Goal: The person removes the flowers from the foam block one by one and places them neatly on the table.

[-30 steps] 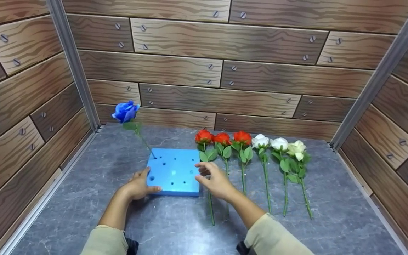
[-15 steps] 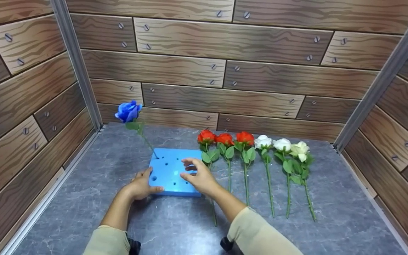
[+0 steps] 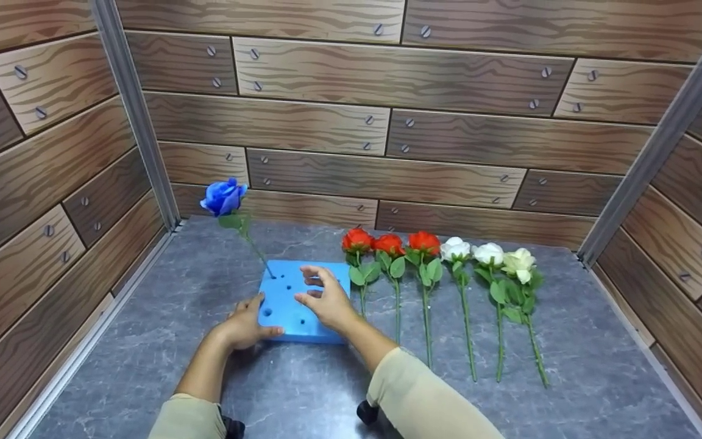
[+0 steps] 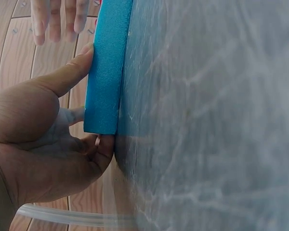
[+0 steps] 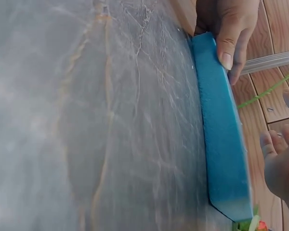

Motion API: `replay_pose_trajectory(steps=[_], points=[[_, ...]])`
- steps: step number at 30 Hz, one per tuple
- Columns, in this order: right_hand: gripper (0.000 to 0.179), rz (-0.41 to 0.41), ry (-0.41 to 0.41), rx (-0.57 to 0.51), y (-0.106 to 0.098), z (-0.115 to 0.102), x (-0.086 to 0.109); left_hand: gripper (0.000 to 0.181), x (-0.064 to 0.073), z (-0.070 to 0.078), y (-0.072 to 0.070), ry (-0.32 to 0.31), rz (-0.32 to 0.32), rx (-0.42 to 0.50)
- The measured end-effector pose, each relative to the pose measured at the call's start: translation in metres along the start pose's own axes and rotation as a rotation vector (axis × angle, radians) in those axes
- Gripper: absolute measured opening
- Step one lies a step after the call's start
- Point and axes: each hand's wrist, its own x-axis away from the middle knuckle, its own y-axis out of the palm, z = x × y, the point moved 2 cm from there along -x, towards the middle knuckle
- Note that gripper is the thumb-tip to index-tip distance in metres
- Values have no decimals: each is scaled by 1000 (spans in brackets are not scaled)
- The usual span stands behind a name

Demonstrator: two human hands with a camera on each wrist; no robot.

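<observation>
A blue block (image 3: 281, 300) pierced with holes lies flat on the table. My left hand (image 3: 242, 324) holds its near left corner, the thumb over the top edge and the other fingers along the side, as the left wrist view shows. One blue rose (image 3: 224, 197) stands in a hole at the block's far left corner, its stem leaning left. Over the block's right half hovers my right hand (image 3: 326, 303), its fingers loosely bent and nothing between them. In the right wrist view the right hand (image 5: 284, 161) is apart from the block's top face.
Right of the block lie three red roses (image 3: 389, 244), two white roses (image 3: 455, 249) and a cream rose (image 3: 518, 264), stems toward me. Wood-patterned walls (image 3: 302, 122) enclose the grey marbled table (image 3: 290, 390) at the back and sides.
My right hand has moved left from the block's right edge to over its top. The left hand keeps its hold on the corner, and the roses lie as before.
</observation>
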Motion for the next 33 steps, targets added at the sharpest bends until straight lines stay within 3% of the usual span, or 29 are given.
replay_pose_trajectory(steps=[9, 21, 33], points=[[59, -45, -2, 25, 16, 9, -17, 108, 0, 0, 0, -5, -2, 11], [64, -41, 21, 48, 42, 13, -44, 109, -1, -1, 0, 6, 10, 5], [66, -50, 61, 90, 50, 16, -59, 107, -2, -2, -2, -5, -10, 9]])
